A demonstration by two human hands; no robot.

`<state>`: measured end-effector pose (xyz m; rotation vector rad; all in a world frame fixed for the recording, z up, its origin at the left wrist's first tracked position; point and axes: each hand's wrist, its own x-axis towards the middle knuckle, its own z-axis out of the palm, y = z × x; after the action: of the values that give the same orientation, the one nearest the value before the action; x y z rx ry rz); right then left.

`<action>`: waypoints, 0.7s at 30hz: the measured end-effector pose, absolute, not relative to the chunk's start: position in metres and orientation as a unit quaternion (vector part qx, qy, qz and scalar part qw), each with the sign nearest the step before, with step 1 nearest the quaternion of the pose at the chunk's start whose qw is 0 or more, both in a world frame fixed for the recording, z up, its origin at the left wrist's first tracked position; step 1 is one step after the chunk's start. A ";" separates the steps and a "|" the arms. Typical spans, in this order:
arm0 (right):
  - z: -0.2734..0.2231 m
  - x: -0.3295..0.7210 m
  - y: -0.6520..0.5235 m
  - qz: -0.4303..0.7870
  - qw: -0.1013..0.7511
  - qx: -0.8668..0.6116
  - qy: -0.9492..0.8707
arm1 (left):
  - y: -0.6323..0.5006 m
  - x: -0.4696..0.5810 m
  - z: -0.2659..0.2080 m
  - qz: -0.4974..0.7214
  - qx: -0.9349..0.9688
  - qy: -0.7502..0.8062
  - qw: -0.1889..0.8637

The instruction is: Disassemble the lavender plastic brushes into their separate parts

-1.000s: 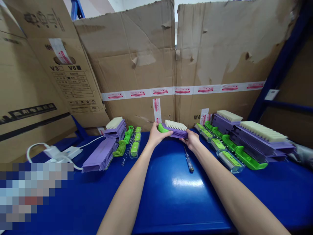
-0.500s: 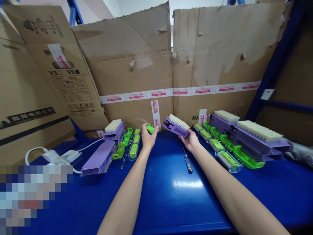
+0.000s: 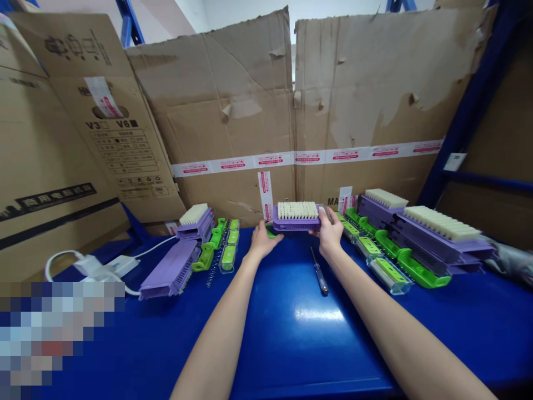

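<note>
Since half a second ago, you have brought your left hand [image 3: 261, 241] lower and to the right with the green piece [image 3: 273, 233], and the purple brush [image 3: 297, 215] in your right hand [image 3: 331, 229] has gone from slanted to nearly level. Your right hand is clamped on the brush's right end, thumb on the near side; the bristles face up. You hold it in front of the cardboard [image 3: 237, 111], toward the middle of the far edge of the desk [image 3: 300, 344]. Your left thumb and fingers lie around the green piece, just below the brush's left end. Your hand hides most of it, so I cannot tell whether they pinch it or whether it touches the desk.

Below your right hand lies a screwdriver [image 3: 320, 273], its handle pointing to the desk's near edge. Toward the far left corner you have a purple housing [image 3: 170, 268], a green bracket [image 3: 204, 258], a long spring [image 3: 213, 266] and a clear case [image 3: 228, 256]. Toward the far right corner, a large brush [image 3: 443, 233] stands bristles up beside another green bracket [image 3: 420, 269], with a labelled clear box [image 3: 389, 272] to its left.
</note>
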<state>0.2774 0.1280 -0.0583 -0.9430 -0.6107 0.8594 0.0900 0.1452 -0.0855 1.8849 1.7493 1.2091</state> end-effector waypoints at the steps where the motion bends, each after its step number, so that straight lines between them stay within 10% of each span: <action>1: -0.058 0.276 0.127 0.375 0.762 -0.440 -0.291 | 0.145 0.091 -0.085 0.432 0.663 0.595 0.138; 10: -0.054 0.276 0.119 0.024 0.748 -0.474 -0.465 | 0.142 0.094 -0.080 0.400 0.748 0.519 0.106; 21: -0.055 0.279 0.125 0.093 0.773 -0.486 -0.396 | 0.134 0.095 -0.068 0.407 0.738 0.515 0.155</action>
<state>0.2788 0.1253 -0.0553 -1.0536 -0.8586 0.2009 0.0953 0.1344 -0.0679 2.1135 1.4759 1.1671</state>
